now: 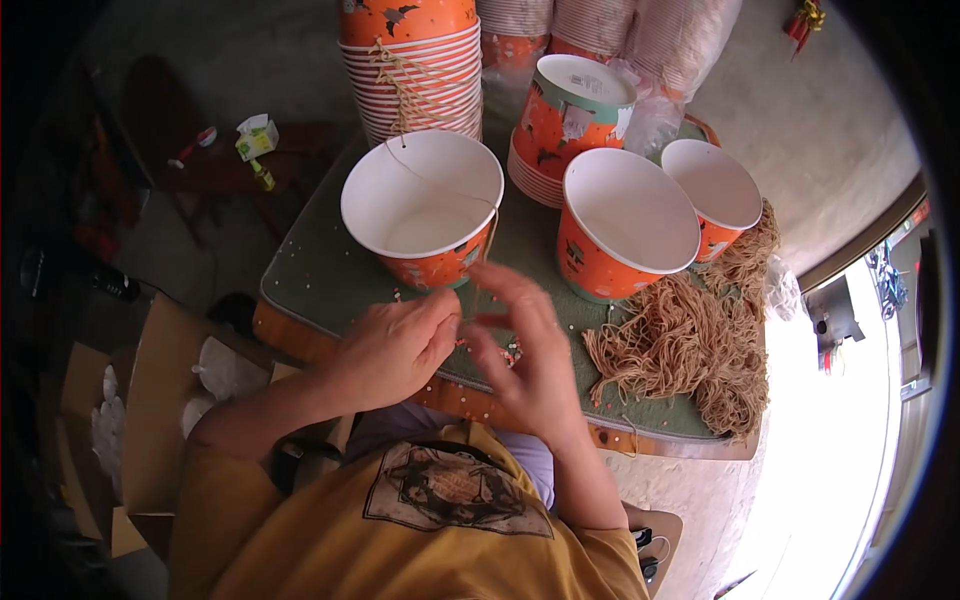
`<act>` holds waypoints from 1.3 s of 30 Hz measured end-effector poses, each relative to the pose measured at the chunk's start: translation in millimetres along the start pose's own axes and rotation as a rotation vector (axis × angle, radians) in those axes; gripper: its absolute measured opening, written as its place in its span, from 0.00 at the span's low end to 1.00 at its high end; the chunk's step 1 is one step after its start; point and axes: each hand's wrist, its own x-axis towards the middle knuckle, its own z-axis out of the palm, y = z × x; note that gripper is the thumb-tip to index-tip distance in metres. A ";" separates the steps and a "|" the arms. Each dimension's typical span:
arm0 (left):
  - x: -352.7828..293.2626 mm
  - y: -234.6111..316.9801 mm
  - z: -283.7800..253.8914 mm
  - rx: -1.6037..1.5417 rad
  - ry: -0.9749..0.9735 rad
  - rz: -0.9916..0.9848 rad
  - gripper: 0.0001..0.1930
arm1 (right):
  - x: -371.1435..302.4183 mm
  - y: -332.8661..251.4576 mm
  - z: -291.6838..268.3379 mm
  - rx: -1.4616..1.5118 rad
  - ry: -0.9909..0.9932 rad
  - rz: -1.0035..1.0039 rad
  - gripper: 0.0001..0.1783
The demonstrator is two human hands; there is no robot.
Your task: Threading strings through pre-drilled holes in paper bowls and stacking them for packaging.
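Cord [494,228]: one strand, crosses mouth of near-left bucket [432,268], drops over right rim toward hands; likely light, soft, prone to tangle; best pinched near end

Near-left bucket: on green tabletop [315,255]; presumably light, semi-stiff, easily dented; take by rim

Left hand [395,345]: fingers curled together, cannot tell whether clamped on cord

Right hand [528,350]: thumb and fingers apart

Count: three single buckets, including middle bucket [600,255] and far-right bucket [712,238]; one short stack [558,125]; one tall stack [440,85]; one tangled cord heap [655,335]
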 end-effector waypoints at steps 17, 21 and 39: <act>29.6 -26.4 -33.2 0.333 0.211 0.124 0.09 | 10.9 43.0 39.6 0.071 0.300 0.167 0.08; 31.0 -25.0 -32.8 0.270 0.185 0.096 0.07 | 12.9 46.3 43.1 0.039 0.311 0.172 0.08; 70.1 -44.5 -59.9 -0.151 -0.318 -0.156 0.13 | 18.0 48.9 49.5 -0.060 0.314 0.188 0.07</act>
